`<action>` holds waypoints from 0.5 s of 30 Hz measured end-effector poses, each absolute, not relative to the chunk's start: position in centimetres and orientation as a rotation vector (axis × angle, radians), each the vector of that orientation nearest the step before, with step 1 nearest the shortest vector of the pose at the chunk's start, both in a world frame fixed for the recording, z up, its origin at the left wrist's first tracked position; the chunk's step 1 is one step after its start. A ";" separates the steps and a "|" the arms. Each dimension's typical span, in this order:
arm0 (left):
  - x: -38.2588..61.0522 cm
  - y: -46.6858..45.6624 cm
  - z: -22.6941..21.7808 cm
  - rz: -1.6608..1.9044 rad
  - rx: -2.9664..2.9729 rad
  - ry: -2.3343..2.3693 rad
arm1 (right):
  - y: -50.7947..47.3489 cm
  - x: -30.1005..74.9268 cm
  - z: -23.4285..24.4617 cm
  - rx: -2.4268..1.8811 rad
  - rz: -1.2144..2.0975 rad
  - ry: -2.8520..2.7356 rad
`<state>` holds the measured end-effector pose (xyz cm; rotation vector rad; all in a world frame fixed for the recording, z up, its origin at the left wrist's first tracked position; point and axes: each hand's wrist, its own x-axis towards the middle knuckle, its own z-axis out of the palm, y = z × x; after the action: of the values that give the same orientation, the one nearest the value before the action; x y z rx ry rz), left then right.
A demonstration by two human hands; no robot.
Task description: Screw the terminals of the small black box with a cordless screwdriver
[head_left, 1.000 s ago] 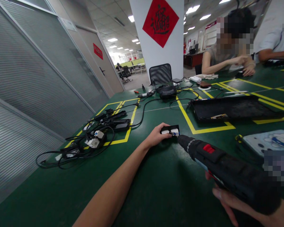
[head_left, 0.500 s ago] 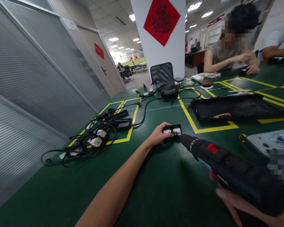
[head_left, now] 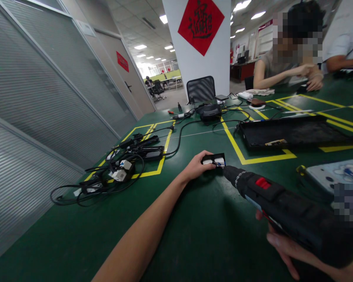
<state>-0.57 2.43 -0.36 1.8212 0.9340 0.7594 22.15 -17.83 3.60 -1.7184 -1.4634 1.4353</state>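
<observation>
The person's left hand (head_left: 196,167) lay stretched out over the green table (head_left: 176,243), its fingers closed round the near end of a small black box (head_left: 215,159) with two white pieces showing on its face. The box sat on the table just inside the corner of a yellow tape line (head_left: 240,157), pinned there by the thumb and fingers.

The right hand (head_left: 291,250) was at the lower right edge of the view, fingers wrapped under the body of a black drill (head_left: 282,205) and holding it firmly (only the fingers showed, the palm was hidden behind the tool). The drill had a red switch on top and pointed away from the person, with its tip touching the right end of the box; whether the bit was turning could not be told.

Left of the hands a tangle of black cables (head_left: 117,172) and chargers lay across another taped square. Beyond the box a shallow black tray (head_left: 294,135) rested on the table, and near the right edge was a pale pad (head_left: 335,174) with a cartoon print. At the far side stood a black mesh chair (head_left: 200,89) in front of a white pillar bearing a red diamond sign (head_left: 200,22). Another person's arm (head_left: 282,74) rested on the table's far right side, well apart from the hands.
</observation>
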 end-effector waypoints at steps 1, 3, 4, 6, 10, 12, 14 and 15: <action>-0.6 2.4 -0.4 0.759 1.818 0.935 | -17.6 22.2 3.4 -1.753 1.458 -1.484; -0.6 2.5 -0.5 0.761 1.811 0.928 | -17.2 22.3 3.1 -1.783 1.503 -1.525; -0.6 2.5 -0.5 0.765 1.806 0.923 | -17.0 22.3 3.1 -1.790 1.525 -1.535; -0.6 2.5 -0.6 0.775 1.794 0.916 | -16.7 22.3 3.4 -1.819 1.562 -1.513; -0.6 2.5 -0.6 0.771 1.777 0.919 | -17.1 22.4 3.9 -1.796 1.659 -1.509; -0.6 2.5 -0.6 0.759 1.774 0.909 | -17.5 22.5 3.6 -1.690 1.521 -1.533; -0.6 2.5 -0.5 0.757 1.773 0.911 | -17.7 22.5 3.4 -1.645 1.398 -1.552; -0.6 2.5 -0.5 0.759 1.774 0.917 | -17.6 22.5 3.5 -1.652 1.383 -1.585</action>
<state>-0.57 2.46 -0.53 1.7735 0.9166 0.7588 22.48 -17.60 3.50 -1.6524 -1.5852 1.3831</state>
